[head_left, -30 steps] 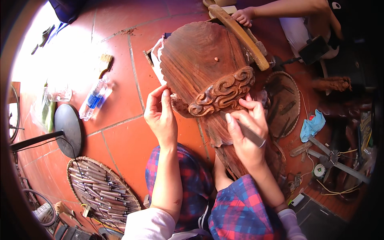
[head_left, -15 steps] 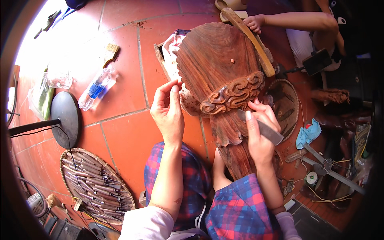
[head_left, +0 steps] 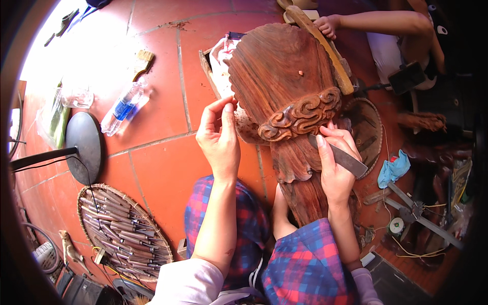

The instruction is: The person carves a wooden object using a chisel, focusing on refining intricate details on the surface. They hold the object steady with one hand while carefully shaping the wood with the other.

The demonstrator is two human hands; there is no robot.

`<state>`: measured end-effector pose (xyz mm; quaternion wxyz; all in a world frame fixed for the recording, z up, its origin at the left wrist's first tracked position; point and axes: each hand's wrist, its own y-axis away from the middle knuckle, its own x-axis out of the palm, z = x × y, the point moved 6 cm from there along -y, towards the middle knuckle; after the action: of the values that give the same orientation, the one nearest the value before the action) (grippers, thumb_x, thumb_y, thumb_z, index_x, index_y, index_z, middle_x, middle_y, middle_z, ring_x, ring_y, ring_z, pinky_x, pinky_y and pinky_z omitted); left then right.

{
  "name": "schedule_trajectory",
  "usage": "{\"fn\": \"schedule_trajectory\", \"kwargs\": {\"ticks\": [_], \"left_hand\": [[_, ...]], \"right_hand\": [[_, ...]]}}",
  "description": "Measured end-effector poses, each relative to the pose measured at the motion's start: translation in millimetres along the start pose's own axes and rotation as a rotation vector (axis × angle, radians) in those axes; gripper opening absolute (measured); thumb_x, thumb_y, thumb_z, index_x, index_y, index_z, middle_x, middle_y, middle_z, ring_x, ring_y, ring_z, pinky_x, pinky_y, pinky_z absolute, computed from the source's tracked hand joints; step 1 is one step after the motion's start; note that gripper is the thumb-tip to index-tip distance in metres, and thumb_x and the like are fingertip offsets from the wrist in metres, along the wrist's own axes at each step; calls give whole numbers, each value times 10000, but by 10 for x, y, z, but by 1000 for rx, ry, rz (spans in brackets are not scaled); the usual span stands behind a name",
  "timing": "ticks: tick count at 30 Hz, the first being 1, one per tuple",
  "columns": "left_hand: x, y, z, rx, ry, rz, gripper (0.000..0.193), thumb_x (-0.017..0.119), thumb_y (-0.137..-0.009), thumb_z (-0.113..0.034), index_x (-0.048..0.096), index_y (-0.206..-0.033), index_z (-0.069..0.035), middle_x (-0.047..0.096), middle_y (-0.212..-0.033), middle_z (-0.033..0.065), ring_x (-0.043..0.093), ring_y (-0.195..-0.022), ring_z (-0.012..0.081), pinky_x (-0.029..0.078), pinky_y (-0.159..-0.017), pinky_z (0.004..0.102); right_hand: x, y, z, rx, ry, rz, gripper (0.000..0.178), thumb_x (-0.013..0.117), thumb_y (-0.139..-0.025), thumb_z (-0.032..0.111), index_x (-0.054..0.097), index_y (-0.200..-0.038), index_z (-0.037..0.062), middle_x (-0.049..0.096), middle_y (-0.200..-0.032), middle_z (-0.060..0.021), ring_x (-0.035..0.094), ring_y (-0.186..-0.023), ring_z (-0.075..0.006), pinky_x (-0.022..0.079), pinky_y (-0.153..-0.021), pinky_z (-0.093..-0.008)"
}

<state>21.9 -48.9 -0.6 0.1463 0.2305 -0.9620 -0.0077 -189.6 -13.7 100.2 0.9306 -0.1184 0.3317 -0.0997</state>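
Observation:
A reddish-brown carved wooden piece (head_left: 284, 61) stands tilted before me, with a scalloped edge, a raised band of swirls (head_left: 302, 114) and a ruffled lower part. My right hand (head_left: 336, 168) grips a flat dark-grey strip (head_left: 348, 161); its fingertips are by the lower edge of the swirl band. What the strip is, I cannot tell. At the piece's left edge is my left hand (head_left: 219, 137), thumb and forefinger brought together; whether they pinch the edge or something small is hidden. A small light chip (head_left: 300, 73) lies on the wood.
On the left, a round basket (head_left: 168, 249) holds many wood-handled tools. Nearby are a black round stand base (head_left: 84, 147), a plastic bottle (head_left: 126, 109) and a brush (head_left: 144, 60). Another person's hand (head_left: 327, 25) is by a long wooden bar (head_left: 325, 48). A blue cloth (head_left: 394, 169) lies right.
The view has shifted slightly, moving the whole scene a little. Both hands keep nearly the same places by the carved piece, the grey strip still in the right hand.

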Motion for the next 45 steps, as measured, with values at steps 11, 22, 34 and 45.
{"fn": "schedule_trajectory", "kwargs": {"ticks": [11, 22, 34, 45], "left_hand": [[-42, -27, 37, 9, -39, -1, 161, 571, -957, -67, 637, -1080, 14, 684, -1005, 83, 638, -948, 133, 493, -864, 268], [-36, -87, 132, -142, 80, -62, 192, 601, -949, -174, 660, -1079, -45, 660, -955, 10, 613, -893, 85, 485, -815, 244], [-56, -112, 273, -209, 140, -123, 190, 598, -956, -177, 652, -1042, -17, 639, -883, 1, 577, -786, 62, 472, -732, 206], [-49, -155, 335, -157, 129, -17, 194, 588, -955, -138, 617, -1082, 6, 625, -869, 10, 562, -724, 63, 473, -666, 213]], "right_hand": [[-279, 84, 112, -8, -71, 26, 91, 572, -867, -44, 623, -795, -66, 690, -896, -162, 684, -886, -259, 531, -838, -362], [-707, 52, -309, 286, -573, -55, 136, 591, -905, 19, 567, -1015, -58, 620, -967, -183, 664, -737, -207, 560, -697, -308], [-804, -183, -179, 144, -172, 78, 62, 651, -809, -45, 684, -862, -37, 678, -934, -180, 669, -806, -243, 565, -736, -321], [-1401, -384, -284, 110, -755, -3, 196, 642, -904, 124, 552, -1007, -16, 656, -969, -200, 494, -547, -84, 395, -522, -195]]}}
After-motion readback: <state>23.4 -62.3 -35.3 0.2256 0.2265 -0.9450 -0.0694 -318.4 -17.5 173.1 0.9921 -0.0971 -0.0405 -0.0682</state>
